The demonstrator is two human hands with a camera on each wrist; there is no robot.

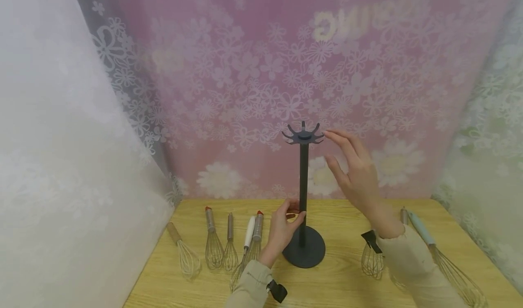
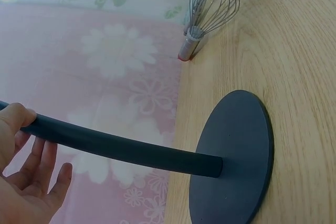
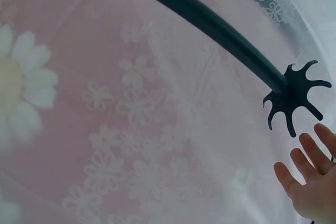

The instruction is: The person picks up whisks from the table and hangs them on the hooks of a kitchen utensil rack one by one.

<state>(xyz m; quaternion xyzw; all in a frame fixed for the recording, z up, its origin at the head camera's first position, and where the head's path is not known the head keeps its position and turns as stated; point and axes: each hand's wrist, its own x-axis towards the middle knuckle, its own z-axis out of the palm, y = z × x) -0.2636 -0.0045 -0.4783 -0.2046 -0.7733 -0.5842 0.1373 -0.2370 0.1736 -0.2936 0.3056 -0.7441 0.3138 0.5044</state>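
Observation:
A black utensil stand (image 1: pixel 304 176) rises upright from its round base on the table, with a ring of curved hooks at the top. My left hand (image 1: pixel 281 228) pinches the lower part of its pole between thumb and fingers. In the left wrist view, the thumb lies over the pole (image 2: pixel 115 145) and the fingertips are under it. My right hand (image 1: pixel 359 178) is raised beside the hooks (image 1: pixel 303 135), its fingers loosely extended and holding nothing. The right wrist view shows these spread fingers (image 3: pixel 302 163) just below the hook ring (image 3: pixel 296 95).
On the wooden table (image 1: pixel 343 281), several whisks lie left of the stand, among them a wooden-handled whisk (image 1: pixel 185 253) and a red-tipped whisk (image 1: pixel 212 240). Right of it lie more, including a whisk with a pale blue handle (image 1: pixel 422 228). Flowered curtains (image 1: pixel 245 95) enclose the table.

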